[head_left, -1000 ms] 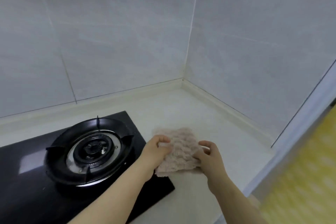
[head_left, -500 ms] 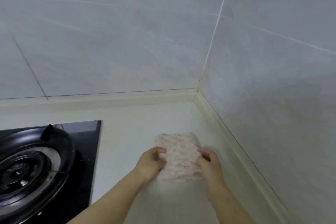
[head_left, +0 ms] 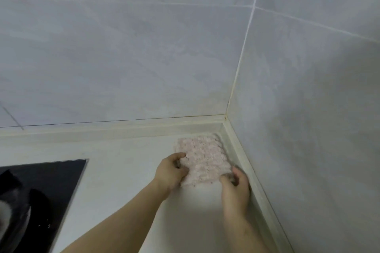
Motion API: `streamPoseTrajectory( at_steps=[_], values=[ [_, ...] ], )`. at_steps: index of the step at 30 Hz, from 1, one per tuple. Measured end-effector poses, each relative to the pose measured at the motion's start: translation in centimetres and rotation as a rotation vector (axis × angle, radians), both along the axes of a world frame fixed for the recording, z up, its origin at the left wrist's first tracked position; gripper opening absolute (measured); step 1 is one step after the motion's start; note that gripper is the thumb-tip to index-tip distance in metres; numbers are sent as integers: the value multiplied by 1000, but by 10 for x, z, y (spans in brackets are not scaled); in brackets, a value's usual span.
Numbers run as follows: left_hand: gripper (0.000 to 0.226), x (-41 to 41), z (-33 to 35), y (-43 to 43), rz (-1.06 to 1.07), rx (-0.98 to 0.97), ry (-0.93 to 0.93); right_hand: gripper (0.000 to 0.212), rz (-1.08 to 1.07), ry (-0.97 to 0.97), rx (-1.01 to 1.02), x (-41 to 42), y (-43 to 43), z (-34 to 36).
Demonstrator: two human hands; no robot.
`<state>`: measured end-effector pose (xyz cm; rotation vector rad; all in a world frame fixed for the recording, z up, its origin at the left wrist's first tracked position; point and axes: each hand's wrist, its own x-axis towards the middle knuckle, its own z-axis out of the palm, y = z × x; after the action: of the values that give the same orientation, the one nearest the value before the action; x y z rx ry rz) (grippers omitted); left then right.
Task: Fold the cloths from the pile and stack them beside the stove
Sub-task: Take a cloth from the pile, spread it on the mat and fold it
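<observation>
Cloth (head_left: 202, 161), pink and nubbly, folded small, lies on the pale countertop (head_left: 123, 170) tucked into the wall corner, well apart from the black stove (head_left: 41, 187) at its 9 o'clock. Left hand (head_left: 169, 172) pinches its 9 o'clock edge; right hand (head_left: 235, 189) curls its fingers onto the 5 o'clock corner.

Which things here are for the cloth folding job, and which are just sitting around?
For the job:
- folded pink cloth, lying in the counter's corner
- left hand and right hand, each gripping one side of it
- black stove, the marker for where the stack goes
- countertop, where the stack sits

Just there:
- grey tiled walls
</observation>
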<state>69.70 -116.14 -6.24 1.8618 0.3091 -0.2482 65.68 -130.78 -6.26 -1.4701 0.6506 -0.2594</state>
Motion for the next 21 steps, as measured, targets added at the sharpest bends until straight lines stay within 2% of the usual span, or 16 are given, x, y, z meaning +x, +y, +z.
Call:
streamPoseTrajectory(
  at_steps=[10, 13, 17, 21],
  values=[
    [41, 46, 2, -22, -11, 55, -36, 37, 36, 71, 72, 13, -4, -14],
    [43, 43, 10, -23, -85, 145, -87, 42, 46, 83, 62, 10, -5, -14],
    [47, 13, 24, -14, -86, 191, -78, 42, 94, 118, 101, -9, 3, -6],
    [40, -47, 39, 12, 1, 102, -90, 24, 195, 155, 162, -44, 29, 16]
  ],
)
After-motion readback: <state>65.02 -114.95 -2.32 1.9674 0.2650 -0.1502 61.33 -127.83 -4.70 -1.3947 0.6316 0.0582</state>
